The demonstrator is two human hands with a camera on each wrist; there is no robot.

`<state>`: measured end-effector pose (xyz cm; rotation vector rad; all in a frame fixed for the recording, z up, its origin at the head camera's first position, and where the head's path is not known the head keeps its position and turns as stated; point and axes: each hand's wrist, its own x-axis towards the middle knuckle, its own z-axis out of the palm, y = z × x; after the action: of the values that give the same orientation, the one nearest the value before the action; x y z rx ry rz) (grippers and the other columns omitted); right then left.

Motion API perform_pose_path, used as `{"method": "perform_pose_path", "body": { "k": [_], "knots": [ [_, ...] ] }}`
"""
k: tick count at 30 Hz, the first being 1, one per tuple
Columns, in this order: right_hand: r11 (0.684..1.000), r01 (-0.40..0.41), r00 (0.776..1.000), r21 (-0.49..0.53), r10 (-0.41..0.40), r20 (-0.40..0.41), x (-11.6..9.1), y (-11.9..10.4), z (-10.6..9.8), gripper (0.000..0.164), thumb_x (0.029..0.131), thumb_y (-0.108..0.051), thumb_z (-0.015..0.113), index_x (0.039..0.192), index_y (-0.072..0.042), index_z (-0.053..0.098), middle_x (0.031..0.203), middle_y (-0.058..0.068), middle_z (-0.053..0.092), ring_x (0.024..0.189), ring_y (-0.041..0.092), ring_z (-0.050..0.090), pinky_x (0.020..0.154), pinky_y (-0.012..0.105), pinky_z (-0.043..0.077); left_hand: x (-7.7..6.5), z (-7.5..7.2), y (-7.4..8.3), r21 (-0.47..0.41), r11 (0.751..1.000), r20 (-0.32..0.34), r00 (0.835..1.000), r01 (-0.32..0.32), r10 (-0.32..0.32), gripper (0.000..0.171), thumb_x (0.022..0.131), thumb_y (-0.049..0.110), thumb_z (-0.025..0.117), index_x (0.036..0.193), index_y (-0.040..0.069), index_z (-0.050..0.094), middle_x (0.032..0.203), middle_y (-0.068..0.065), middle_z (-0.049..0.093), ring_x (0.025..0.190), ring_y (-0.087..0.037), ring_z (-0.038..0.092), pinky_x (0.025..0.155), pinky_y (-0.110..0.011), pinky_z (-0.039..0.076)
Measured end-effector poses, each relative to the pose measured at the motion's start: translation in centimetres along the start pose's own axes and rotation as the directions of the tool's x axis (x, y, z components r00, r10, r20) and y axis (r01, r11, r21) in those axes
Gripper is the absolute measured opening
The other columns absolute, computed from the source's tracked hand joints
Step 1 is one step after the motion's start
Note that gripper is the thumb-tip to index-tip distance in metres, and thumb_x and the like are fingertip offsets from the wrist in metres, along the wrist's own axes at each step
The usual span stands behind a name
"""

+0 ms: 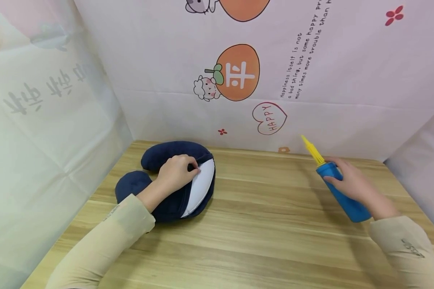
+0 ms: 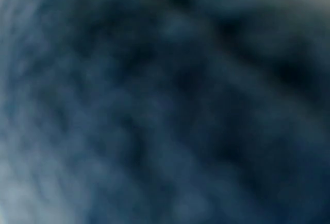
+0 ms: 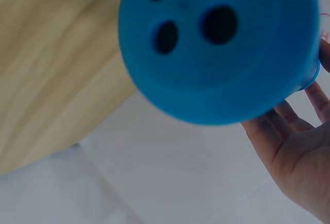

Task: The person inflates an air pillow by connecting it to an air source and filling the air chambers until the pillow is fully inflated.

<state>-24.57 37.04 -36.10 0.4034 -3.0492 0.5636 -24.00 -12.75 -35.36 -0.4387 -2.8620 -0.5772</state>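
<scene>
A navy U-shaped neck pillow (image 1: 130, 185) lies on the table at the left, its cover parted along the right side. White inner lining (image 1: 202, 186) shows through that gap. My left hand (image 1: 176, 173) lies over the pillow and pinches the cover's edge at the gap; what is between its fingertips is partly hidden. The left wrist view holds only blurred navy fabric (image 2: 154, 105). At the right, my right hand (image 1: 351, 180) grips a blue hand pump (image 1: 343, 200) with a yellow nozzle (image 1: 314, 151) pointing up and left. Its holed blue end (image 3: 196, 80) fills the right wrist view's top.
The wood-grain table (image 1: 260, 224) stretches between the pillow and the pump. Behind it rises a white printed cloth wall (image 1: 173, 100) with fruit drawings and lettering. More white cloth (image 1: 50, 140) closes off the left side, and the right side too.
</scene>
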Motion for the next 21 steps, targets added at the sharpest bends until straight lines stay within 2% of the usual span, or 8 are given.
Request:
{"method": "perform_pose_path", "body": {
  "k": [4,12,21],
  "knots": [
    [0.999,-0.042,0.999,0.01,0.041,0.03,-0.2,1.3,-0.2,0.067,0.106,-0.031,0.058,0.152,0.01,0.03,0.143,0.046,0.035,0.123,0.066,0.039,0.088,0.076,0.04,-0.1,0.2,-0.1,-0.008,1.0,0.004,1.0,0.007,-0.007,0.013,0.094,0.026,0.077,0.099,0.014,0.078,0.099,-0.005,0.071,0.068,-0.018,0.059,0.058,-0.031,0.048],
    [0.997,-0.062,0.997,0.036,0.06,0.054,-0.7,3.3,-0.2,0.068,0.106,-0.03,0.059,0.148,0.015,0.03,0.132,0.05,0.041,0.111,0.065,0.051,0.077,0.065,0.05,-0.1,0.3,-0.1,-0.016,1.0,0.006,1.0,0.003,-0.003,0.013,0.093,0.026,0.078,0.099,0.014,0.078,0.098,-0.005,0.071,0.067,-0.017,0.058,0.057,-0.03,0.047],
    [0.988,-0.121,0.988,0.092,0.112,0.105,-1.1,5.8,0.1,0.067,0.107,-0.029,0.055,0.147,0.018,0.027,0.132,0.054,0.036,0.112,0.067,0.047,0.076,0.062,0.053,0.0,0.6,0.0,-0.015,1.0,-0.009,1.0,-0.009,0.009,0.012,0.093,0.025,0.078,0.097,0.014,0.078,0.097,-0.004,0.071,0.068,-0.016,0.058,0.058,-0.03,0.048]
  ]
}}
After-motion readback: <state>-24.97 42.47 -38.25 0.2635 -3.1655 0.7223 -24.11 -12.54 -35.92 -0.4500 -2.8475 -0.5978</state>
